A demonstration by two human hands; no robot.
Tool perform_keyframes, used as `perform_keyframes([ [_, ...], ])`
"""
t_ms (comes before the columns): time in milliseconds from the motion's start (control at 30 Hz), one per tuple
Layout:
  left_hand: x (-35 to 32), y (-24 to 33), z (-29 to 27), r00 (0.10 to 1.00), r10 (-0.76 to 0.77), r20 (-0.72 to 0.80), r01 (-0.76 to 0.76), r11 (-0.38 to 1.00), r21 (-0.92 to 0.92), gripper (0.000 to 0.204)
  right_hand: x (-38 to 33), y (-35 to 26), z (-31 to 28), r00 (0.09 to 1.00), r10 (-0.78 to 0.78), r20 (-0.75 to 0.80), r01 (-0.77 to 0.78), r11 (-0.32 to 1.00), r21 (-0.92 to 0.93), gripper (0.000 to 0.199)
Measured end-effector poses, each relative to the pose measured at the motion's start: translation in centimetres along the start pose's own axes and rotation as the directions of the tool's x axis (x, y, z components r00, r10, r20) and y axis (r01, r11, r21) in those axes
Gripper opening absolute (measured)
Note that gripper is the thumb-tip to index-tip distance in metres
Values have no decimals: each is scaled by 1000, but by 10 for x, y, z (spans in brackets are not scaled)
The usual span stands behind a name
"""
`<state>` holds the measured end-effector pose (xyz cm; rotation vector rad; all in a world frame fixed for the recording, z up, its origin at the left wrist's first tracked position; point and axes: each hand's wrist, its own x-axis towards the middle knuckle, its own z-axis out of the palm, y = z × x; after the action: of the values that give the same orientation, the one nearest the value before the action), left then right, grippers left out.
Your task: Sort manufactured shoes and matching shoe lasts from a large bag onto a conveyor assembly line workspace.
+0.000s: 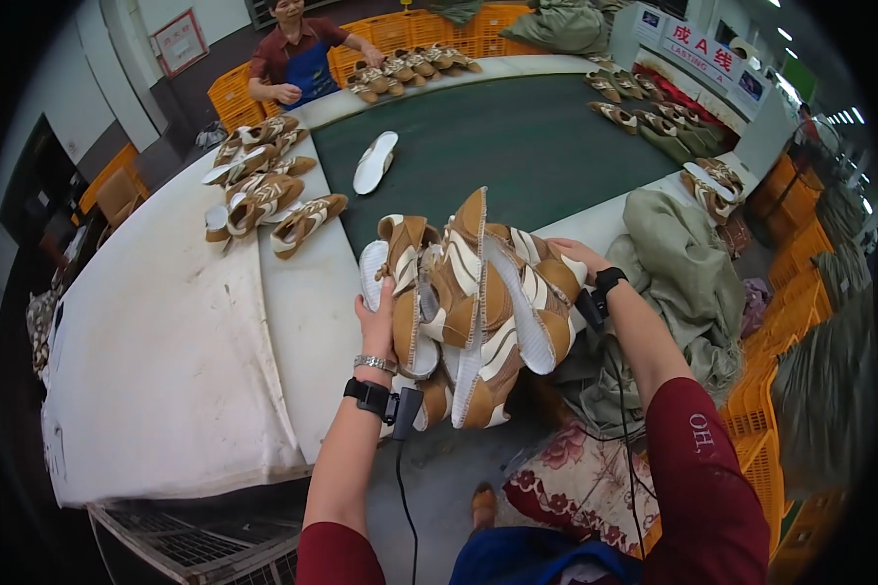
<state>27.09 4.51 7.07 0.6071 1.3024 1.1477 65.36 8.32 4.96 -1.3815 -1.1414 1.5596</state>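
A long white surface (166, 331) curves from near left to far right in front of you, with a dark green belt (517, 136) running along its middle. To your right, a heap of grey-green cloth sacks (683, 273) slumps against the surface edge, beside stacked orange crates (780, 322). At the far end, another person in a dark red shirt and blue apron (298, 58) stands at the surface with a row of tan shoes (410, 66) just beside them. More tan-and-white shoes lie in a loose group (263, 185) on the white surface to the far left, and others (644, 112) sit along the belt's far right side. A single white insole (375, 162) rests alone on the green belt.

You hold a bundle of tan-and-white shoe uppers (478, 292) up between both hands, above the near edge of the surface, several pieces fanned out with white soles showing. Your left hand (379, 317) grips the bundle's left side, fingers closed on it from behind. Your right hand (580, 258) clasps the bundle's right side, mostly hidden behind the shoes. Each wrist carries a black strap with a trailing cable, and your left wrist also wears a metal bracelet (375, 364).
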Motion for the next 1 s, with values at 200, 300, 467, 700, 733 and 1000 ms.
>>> perform_keyframes([
  [200,6,-17,3,949,307,-69,-272,910,312,89,-48,16,5,932,305,-194,-262,940,218,54],
  [300,-2,-17,23,876,480,-55,-398,780,482,84,-59,32,7,989,116,-92,-112,992,49,58],
  [467,-14,-4,35,805,594,-17,-443,620,647,81,-41,51,5,905,-209,-371,-6,864,-503,65],
  [700,-3,3,10,821,570,25,-492,685,538,82,-111,4,23,940,121,-318,-218,932,-289,85],
  [733,-7,6,16,805,592,52,-525,668,527,81,-123,2,22,935,120,-334,-220,935,-279,85],
  [1000,-42,22,4,730,667,146,-588,505,632,72,-163,33,76,992,-100,-71,74,949,-306,113],
])
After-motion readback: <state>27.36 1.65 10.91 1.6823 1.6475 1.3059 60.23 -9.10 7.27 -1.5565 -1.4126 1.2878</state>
